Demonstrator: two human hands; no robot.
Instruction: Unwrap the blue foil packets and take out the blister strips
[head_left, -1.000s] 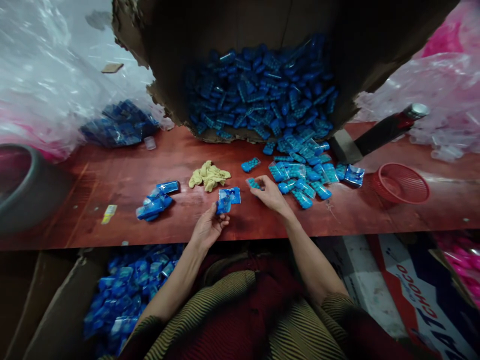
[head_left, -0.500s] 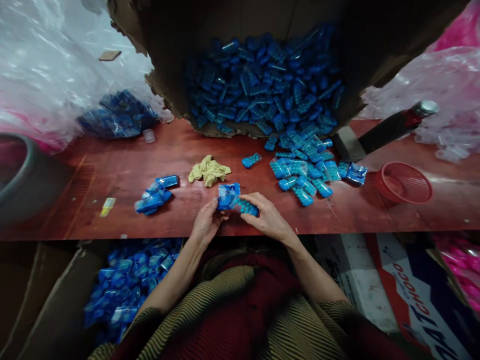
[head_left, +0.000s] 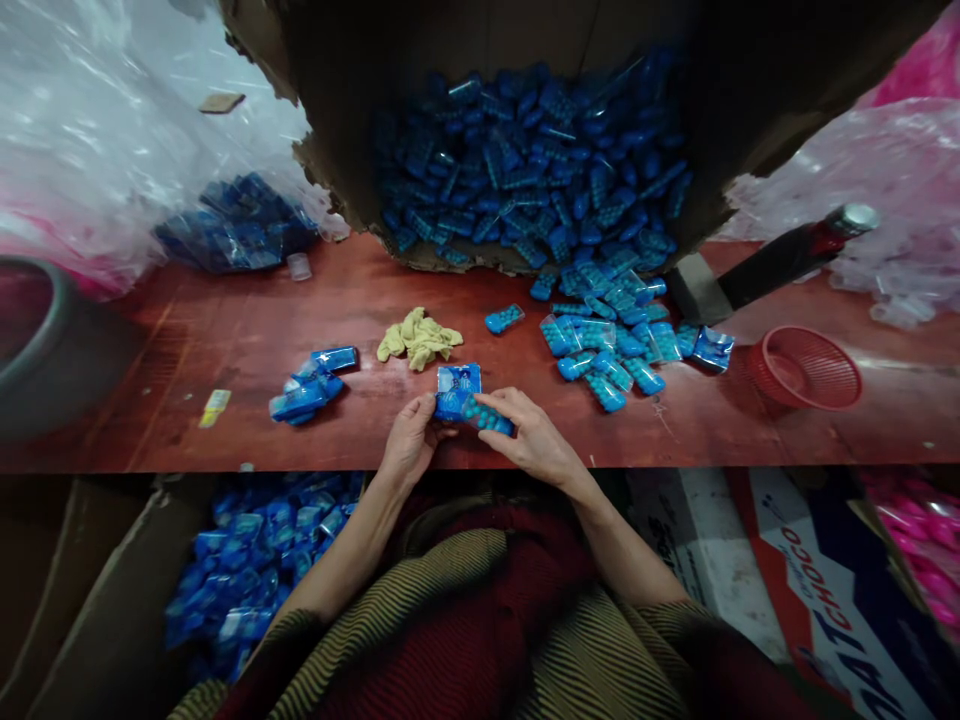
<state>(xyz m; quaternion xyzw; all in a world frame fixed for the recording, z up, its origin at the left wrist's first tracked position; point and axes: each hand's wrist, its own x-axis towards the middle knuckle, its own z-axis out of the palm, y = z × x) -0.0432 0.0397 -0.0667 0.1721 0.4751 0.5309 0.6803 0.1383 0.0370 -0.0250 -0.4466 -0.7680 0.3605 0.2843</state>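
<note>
My left hand (head_left: 412, 435) pinches the left edge of a small blue printed packet (head_left: 455, 385) above the front of the table. In my right hand (head_left: 532, 435) is a clear plastic tube of blue balls (head_left: 491, 415) with a blue end, lying tilted between thumb and fingers. The tube's clear end overlaps the lower right corner of the packet; I cannot tell whether it is inside. A crumpled yellow cloth (head_left: 418, 338) lies just beyond the packet. Several more tubes (head_left: 611, 370) lie to the right, and folded blue packets (head_left: 304, 393) sit left.
A torn cardboard box (head_left: 330, 170) full of blue tubes opens toward me at the back. Right stand a red basket (head_left: 806, 370) and a dark-handled tool (head_left: 780, 260). A grey tub (head_left: 52, 350) is at left. Below the edge, a heap of filled packets (head_left: 255, 560) fills a box.
The tube in my right hand has shifted slightly left, further over the packet's lower corner. My left hand keeps its hold, and the view has moved a little.
</note>
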